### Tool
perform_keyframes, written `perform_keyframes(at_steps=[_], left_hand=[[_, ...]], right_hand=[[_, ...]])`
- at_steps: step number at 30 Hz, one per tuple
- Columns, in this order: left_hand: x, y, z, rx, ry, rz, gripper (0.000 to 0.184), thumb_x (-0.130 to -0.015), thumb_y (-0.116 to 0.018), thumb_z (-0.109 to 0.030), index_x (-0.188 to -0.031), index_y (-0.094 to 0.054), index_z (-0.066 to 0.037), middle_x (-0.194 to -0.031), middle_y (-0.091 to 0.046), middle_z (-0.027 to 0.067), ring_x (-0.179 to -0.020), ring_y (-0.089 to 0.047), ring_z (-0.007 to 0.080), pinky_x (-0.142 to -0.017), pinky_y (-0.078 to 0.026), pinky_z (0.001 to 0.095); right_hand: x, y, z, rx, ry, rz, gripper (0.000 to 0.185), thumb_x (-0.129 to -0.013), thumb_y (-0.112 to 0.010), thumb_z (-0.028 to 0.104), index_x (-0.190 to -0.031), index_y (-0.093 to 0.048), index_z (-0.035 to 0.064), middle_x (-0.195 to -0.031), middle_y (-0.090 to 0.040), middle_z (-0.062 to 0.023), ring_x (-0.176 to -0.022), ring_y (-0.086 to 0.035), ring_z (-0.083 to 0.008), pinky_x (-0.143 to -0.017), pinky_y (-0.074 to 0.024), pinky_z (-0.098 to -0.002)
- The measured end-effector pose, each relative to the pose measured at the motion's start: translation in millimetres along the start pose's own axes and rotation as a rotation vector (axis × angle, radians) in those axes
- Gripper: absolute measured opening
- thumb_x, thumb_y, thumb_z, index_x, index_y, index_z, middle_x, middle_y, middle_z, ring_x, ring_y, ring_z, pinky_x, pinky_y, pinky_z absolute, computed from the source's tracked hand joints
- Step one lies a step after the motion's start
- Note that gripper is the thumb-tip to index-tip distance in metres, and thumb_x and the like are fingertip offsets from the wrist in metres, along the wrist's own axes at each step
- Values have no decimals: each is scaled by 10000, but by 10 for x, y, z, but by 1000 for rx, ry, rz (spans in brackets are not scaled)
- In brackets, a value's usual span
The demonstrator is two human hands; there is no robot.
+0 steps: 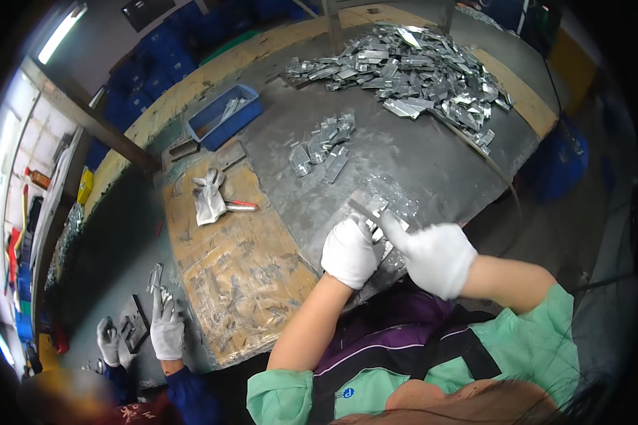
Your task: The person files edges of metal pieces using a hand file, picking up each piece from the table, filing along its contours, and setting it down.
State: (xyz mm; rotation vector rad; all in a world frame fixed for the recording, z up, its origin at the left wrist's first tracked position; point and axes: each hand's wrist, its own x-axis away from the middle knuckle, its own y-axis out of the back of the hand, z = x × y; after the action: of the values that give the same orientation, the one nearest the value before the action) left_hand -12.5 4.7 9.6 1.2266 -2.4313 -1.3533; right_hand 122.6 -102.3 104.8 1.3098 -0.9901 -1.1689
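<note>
Both my hands wear white gloves and are close together at the near edge of the grey worktop. My left hand (351, 253) is closed around a small shiny metal part (377, 234), mostly hidden by the fingers. In my right hand (441, 261) is a flat grey file (364, 210), its end lying across the metal part. The right index finger stretches along the file. Beneath and just beyond my hands, shiny metal pieces (376, 202) and bright filings lie on the worktop. A small group of metal parts (324, 144) sits farther ahead.
A large heap of metal parts (418, 67) covers the far right. At far left stands a blue bin (227, 117). A glove (209, 198) and a red-handled tool (241, 206) lie on brown board (227, 283). A co-worker's gloved hands (166, 331) flank a black fixture (134, 324).
</note>
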Motion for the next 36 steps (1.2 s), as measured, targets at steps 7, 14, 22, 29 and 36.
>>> perform_keyframes(at_steps=[7, 14, 22, 29, 36], left_hand=[[11, -29, 2, 22, -62, -116, 207, -693, -687, -158, -834, -584, -46, -787, -591, 160, -722, -601, 367, -628, -490, 446], [11, 90, -16, 69, -101, -164, 136, -758, -629, -102, -865, -570, -43, -859, -566, 152, -780, -575, 346, -670, -459, 439], [-57, 579, -387, -217, -190, 236, 243, -789, -666, -225, -889, -592, -16, -835, -588, 176, -780, -596, 358, -682, -477, 441], [80, 154, -460, -649, -292, -25, 442, -805, -659, -297, -1136, -564, -21, -901, -557, 90, -818, -567, 250, -678, -447, 377], [-108, 216, -293, -736, -286, 59, 76, -823, -519, -100, -838, -582, -60, -738, -562, 83, -656, -576, 224, -541, -459, 352]], right_hand=[[240, 12, 82, 37, -12, 96, 660, -695, -549, 62, -1343, -449, -6, -511, -563, -81, -441, -581, -244, -421, -451, -372], [56, -30, -18, -223, 125, -381, 676, -744, -576, 70, -1387, -396, -35, -537, -556, -102, -447, -579, -267, -434, -470, -375], [-195, -22, -33, -1465, -485, -13, 354, -889, -667, 309, -906, -652, -44, -702, -659, -68, -531, -579, -89, -496, -475, -258], [-312, -555, -285, -1849, -1062, -7, 414, -904, -611, 411, -658, -544, 85, -471, -466, -32, -324, -365, -124, -318, -272, -263], [89, -379, -325, -1494, -753, -49, 465, -963, -491, 275, -1312, -478, -32, -440, -485, -59, -321, -471, -152, -329, -377, -270]])
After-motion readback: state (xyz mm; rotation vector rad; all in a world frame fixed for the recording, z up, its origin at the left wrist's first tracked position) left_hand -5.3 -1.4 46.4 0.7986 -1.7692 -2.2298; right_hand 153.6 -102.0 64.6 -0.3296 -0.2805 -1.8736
